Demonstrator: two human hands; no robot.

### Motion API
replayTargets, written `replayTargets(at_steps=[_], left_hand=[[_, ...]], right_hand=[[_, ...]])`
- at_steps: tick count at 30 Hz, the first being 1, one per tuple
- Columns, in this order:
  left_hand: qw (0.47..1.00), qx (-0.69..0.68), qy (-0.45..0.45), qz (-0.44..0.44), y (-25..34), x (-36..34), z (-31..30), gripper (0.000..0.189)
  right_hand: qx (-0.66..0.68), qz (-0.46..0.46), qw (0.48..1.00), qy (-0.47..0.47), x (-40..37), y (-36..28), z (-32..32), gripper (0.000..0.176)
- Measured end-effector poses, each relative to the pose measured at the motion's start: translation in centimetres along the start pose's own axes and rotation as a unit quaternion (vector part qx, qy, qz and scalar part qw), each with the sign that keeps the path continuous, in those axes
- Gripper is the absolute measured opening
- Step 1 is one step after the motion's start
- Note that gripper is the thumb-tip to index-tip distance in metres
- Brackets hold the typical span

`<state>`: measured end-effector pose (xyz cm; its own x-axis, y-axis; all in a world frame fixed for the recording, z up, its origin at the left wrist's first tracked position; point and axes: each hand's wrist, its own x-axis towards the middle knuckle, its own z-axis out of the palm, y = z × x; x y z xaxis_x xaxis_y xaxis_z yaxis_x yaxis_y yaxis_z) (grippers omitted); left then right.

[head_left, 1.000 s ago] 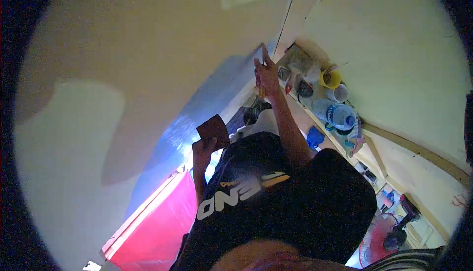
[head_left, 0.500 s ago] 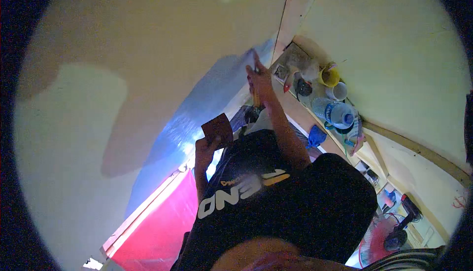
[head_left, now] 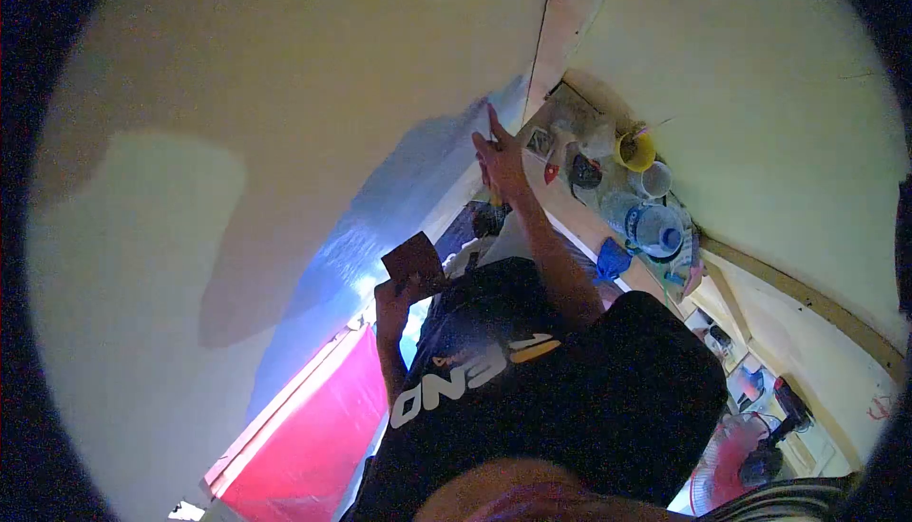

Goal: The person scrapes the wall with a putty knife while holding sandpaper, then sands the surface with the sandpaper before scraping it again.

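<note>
My left hand grips a dark reddish-brown square piece, flat like a sheet of sandpaper, in front of my black shirt. Higher up, my right hand reaches to the wall near the corner, its index finger stretched toward the surface and its other fingers curled. Below those fingers shows a bit of something narrow and yellowish, mostly hidden by the hand. A bluish-grey area of the wall lies beside the right hand, bordering the beige part.
To the right of my right hand, a ledge holds a yellow cup, a white cup and a clear plastic bottle. A blue plastic bag hangs by its edge. A pink-red panel stands at lower left, a fan at lower right.
My left hand and the brown square have shifted slightly down and left in view. My right hand stays by the wall, with its fingers changing pose a little.
</note>
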<state>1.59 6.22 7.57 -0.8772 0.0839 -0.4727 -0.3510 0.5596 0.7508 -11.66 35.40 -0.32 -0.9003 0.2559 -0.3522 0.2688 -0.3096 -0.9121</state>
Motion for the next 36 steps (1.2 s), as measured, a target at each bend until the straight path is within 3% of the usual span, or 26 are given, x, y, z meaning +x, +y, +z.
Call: replayTargets(at_steps=[2, 5, 8, 11, 14, 18, 21, 24, 25, 28, 29, 31, 34, 36], left_hand=[[0.998, -0.065, 0.02, -0.018, -0.1, -0.1, 0.7, 0.036], [0.997, 0.062, -0.032, -0.019, 0.6, 0.3, 0.1, 0.033], [0.999, -0.045, -0.011, -0.022, 0.2, -0.2, 0.4, 0.034], [0.999, -0.033, 0.012, -0.014, 2.0, -0.7, 0.8, 0.036], [0.996, 0.085, -0.016, 0.002, 1.0, -0.5, 0.7, 0.037], [0.998, -0.018, 0.008, -0.058, 1.9, -1.2, 1.3, 0.037], [0.999, -0.01, 0.022, -0.027, -1.6, -1.1, 1.5, 0.034], [0.993, -0.1, 0.012, -0.059, 0.8, -1.5, 1.7, 0.03], [0.996, -0.022, -0.008, -0.083, 1.6, -1.5, 1.4, 0.03], [0.999, 0.003, -0.009, -0.044, 1.2, -1.5, 0.9, 0.03], [0.999, -0.026, -0.013, -0.031, -1.5, -1.1, 0.9, 0.031], [0.998, -0.048, 0.006, -0.027, -1.2, -1.5, 1.2, 0.031], [0.996, -0.08, 0.019, -0.027, -0.7, -1.3, 1.4, 0.031], [0.998, -0.062, 0.004, -0.014, -0.5, -1.5, 1.0, 0.03]], right_hand=[[-0.012, 0.006, 1.0, 0.004, -0.4, -1.5, 0.4, 0.067], [0.023, -0.012, 0.999, 0.041, 0.9, -1.0, -0.4, 0.066], [0.017, 0.011, 1.0, -0.01, -0.2, 0.6, 0.2, 0.066], [-0.009, -0.091, 0.995, -0.03, 0.7, 1.4, -0.7, 0.066], [0.031, -0.01, 0.999, 0.037, 1.3, 1.1, -0.2, 0.066], [0.046, -0.012, 0.999, 0.008, 0.1, 0.5, 0.3, 0.066], [0.032, -0.073, 0.997, -0.016, 0.6, 1.8, -0.3, 0.065], [-0.051, -0.121, 0.991, 0.026, 0.4, 1.8, 0.7, 0.064], [-0.031, -0.079, 0.996, 0.038, 0.1, 0.5, 0.8, 0.064], [0.062, 0.029, 0.997, 0.04, 0.3, -0.8, 0.2, 0.064], [0.115, 0.053, 0.992, 0.027, 1.4, -0.1, -0.3, 0.065], [0.11, 0.025, 0.993, 0.032, 0.6, -0.7, 0.2, 0.063], [0.107, 0.062, 0.992, 0.009, -1.7, -1.9, 1.2, 0.063], [0.152, 0.018, 0.988, 0.018, 1.2, -0.5, 0.2, 0.064]])
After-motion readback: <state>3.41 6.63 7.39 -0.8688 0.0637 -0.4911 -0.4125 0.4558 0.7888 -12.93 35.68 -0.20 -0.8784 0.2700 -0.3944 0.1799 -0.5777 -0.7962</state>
